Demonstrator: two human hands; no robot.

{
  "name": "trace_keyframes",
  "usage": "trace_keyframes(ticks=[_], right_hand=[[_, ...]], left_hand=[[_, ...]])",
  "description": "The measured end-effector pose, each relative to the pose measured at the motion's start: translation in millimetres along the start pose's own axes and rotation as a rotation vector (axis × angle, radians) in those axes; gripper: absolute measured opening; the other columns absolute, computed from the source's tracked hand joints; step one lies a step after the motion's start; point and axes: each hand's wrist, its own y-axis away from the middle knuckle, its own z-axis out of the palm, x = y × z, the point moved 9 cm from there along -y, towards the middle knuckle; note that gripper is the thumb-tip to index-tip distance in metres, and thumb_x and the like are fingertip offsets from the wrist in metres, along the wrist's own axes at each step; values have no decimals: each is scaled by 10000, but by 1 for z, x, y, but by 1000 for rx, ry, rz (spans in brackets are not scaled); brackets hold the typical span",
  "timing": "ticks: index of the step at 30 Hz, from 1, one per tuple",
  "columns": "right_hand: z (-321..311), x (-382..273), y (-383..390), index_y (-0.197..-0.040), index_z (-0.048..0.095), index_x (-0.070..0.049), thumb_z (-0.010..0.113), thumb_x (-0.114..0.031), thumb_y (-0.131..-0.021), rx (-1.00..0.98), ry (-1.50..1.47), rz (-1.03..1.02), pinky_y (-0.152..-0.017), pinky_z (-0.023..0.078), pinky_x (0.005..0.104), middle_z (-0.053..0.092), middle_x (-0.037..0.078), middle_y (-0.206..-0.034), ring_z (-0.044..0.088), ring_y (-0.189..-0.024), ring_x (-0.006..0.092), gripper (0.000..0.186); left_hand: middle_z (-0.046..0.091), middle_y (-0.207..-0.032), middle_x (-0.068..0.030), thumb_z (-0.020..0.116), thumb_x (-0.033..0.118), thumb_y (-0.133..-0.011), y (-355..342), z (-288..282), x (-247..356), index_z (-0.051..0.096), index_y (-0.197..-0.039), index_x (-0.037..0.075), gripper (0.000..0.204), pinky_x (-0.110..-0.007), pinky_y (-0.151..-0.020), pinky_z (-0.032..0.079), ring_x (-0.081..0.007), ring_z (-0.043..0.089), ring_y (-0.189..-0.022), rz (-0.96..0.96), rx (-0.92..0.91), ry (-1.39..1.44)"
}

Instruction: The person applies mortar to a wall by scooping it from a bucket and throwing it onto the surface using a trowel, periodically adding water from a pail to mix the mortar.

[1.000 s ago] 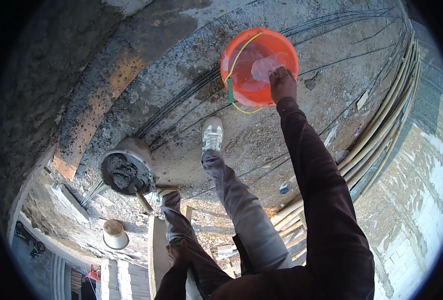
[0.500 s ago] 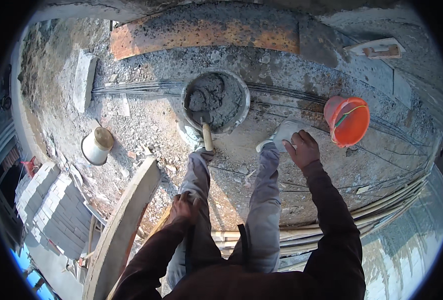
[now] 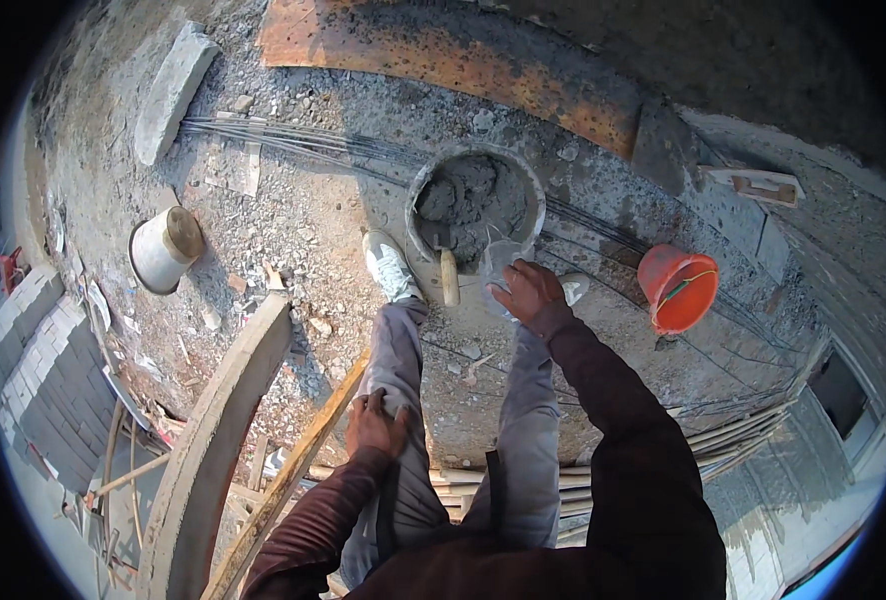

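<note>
My right hand (image 3: 530, 290) grips a clear plastic container (image 3: 497, 262) at the near right rim of a round tub (image 3: 425, 242). The container is tilted toward the tub; whether anything runs out of it I cannot make out. Wet grey mortar (image 3: 473, 195) lies heaped inside the tub. A trowel's wooden handle (image 3: 450, 278) sticks out over the near rim, its blade down by the mortar. My left hand (image 3: 376, 428) rests on my left knee with its fingers laid over the trouser cloth, holding nothing.
An orange bucket (image 3: 685, 290) leans at the right. Thin steel rods (image 3: 293, 143) run across the ground behind the tub. An upturned pale bucket (image 3: 165, 250), a curved concrete piece (image 3: 213, 440) and a wooden plank (image 3: 298, 470) lie left. A wooden float (image 3: 758, 186) sits far right.
My right hand has carried the clear container leftward to the tub's rim. My left hand stays on the knee. The view has turned, so the surroundings look shifted.
</note>
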Motion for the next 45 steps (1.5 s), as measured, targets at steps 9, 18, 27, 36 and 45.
trace_keyframes(ticks=[9,18,27,36,45], right_hand=[[-24,60,86,-1001,674,-52,751,-411,-921,319,-114,54,-934,548,465,638,122,-1010,662,-995,340,376],[-78,286,316,-987,617,-10,751,-233,-956,828,-263,536,-797,526,507,634,173,-968,639,-918,410,262],[-37,554,374,-1058,670,-28,750,-237,-938,646,-79,923,-877,554,520,666,184,-1083,683,-996,407,255],[-15,359,190,-938,665,-39,668,-333,-991,405,-419,567,-806,544,549,717,255,-955,694,-944,467,299],[117,34,-75,-1268,675,55,561,-675,-970,-202,-586,463,-1073,507,500,678,304,-1309,637,-1266,458,796]], left_hand=[[570,-1427,-188,753,470,-902,7,21,18,622,-1419,135,630,-477,-1117,483,-406,583,-1318,32,48,-123],[546,-1440,-214,742,591,-888,13,76,64,582,-1439,128,737,-550,-1095,477,-452,549,-1343,-31,40,-384],[455,-1562,-269,713,636,-897,37,138,108,523,-1505,95,835,-543,-1179,413,-488,433,-1453,-147,44,-412],[596,-1402,-219,685,552,-952,70,138,110,630,-1397,71,658,-487,-1084,503,-421,600,-1289,32,27,-47],[575,-1430,-209,691,547,-931,67,152,85,601,-1435,90,685,-480,-1115,485,-400,565,-1351,-61,-86,-1]])
